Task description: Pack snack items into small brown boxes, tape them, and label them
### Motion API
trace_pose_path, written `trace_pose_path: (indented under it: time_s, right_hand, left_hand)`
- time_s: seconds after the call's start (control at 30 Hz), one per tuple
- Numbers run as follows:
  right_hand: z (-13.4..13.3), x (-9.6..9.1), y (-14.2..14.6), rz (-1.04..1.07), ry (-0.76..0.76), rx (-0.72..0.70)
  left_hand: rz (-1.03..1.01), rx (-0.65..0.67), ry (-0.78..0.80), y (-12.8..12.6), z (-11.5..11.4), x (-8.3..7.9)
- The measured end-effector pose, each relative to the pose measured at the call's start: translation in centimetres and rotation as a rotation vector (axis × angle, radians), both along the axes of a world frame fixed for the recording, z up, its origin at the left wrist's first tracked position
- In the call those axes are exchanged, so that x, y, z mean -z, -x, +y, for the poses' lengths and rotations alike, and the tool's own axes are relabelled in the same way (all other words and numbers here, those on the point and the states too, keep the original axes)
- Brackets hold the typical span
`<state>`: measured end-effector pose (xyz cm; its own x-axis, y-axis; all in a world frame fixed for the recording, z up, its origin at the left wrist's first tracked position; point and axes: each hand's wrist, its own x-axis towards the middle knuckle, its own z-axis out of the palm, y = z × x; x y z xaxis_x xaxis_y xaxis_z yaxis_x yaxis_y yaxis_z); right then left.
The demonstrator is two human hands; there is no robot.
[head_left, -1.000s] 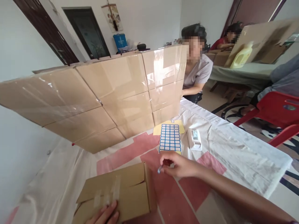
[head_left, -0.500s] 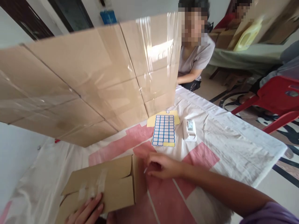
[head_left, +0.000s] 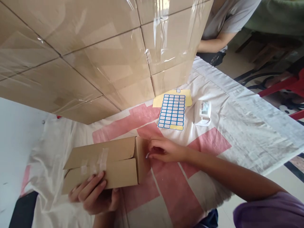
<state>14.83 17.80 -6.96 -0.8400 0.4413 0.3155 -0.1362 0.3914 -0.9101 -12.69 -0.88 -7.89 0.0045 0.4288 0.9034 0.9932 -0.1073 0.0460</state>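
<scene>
A small brown cardboard box lies on the table, its top flaps closed and strips of clear tape across the seam. My left hand grips its near edge, fingers on top and thumb at the near side. By the box's right end, my right hand has thumb and forefinger closed on a small white piece that looks like a sticker label. Beyond the right hand lies a sheet of blue-edged labels, with a yellow gap at its lower right, on a yellow sheet.
A tall stack of taped cartons stands along the far side. A small white plastic holder sits right of the labels on the patched tablecloth. Another person's arm shows behind the stack, and a red chair stands at right.
My view has tipped downward, so the table things appear higher. My left hand and wrist show more fully, still on the box. My right hand stays by the box's right end.
</scene>
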Motion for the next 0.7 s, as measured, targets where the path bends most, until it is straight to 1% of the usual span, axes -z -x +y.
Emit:
trace_pose_path:
  time_s: [0.07, 0.23, 0.4, 0.5, 0.57, 0.7]
  right_hand:
    - [-0.2, -0.1, 0.2, 0.004, 0.005, -0.006]
    - [-0.8, -0.2, 0.6, 0.017, 0.02, 0.008]
    - [-1.0, 0.0, 1.0, 0.04, 0.038, 0.044]
    - [-1.1, 0.1, 1.2, 0.046, 0.048, 0.057]
    - [-1.4, 0.3, 1.2, 0.026, 0.08, 0.109]
    - [-2.9, 0.3, 1.3, -0.001, 0.156, 0.329]
  left_hand:
    - [-0.006, -0.027, 0.009, 0.1, -0.2, 0.2]
    - [0.011, 0.011, -0.009, -0.1, -0.1, 0.2]
    - [0.027, -0.045, -0.012, -0.1, 0.0, 0.5]
    - [0.038, 0.001, -0.025, -0.2, 0.1, 0.4]
    - [0.038, 0.031, -0.027, -0.5, 0.2, 0.3]
    - [0.048, 0.007, 0.008, -0.9, 0.3, 0.0]
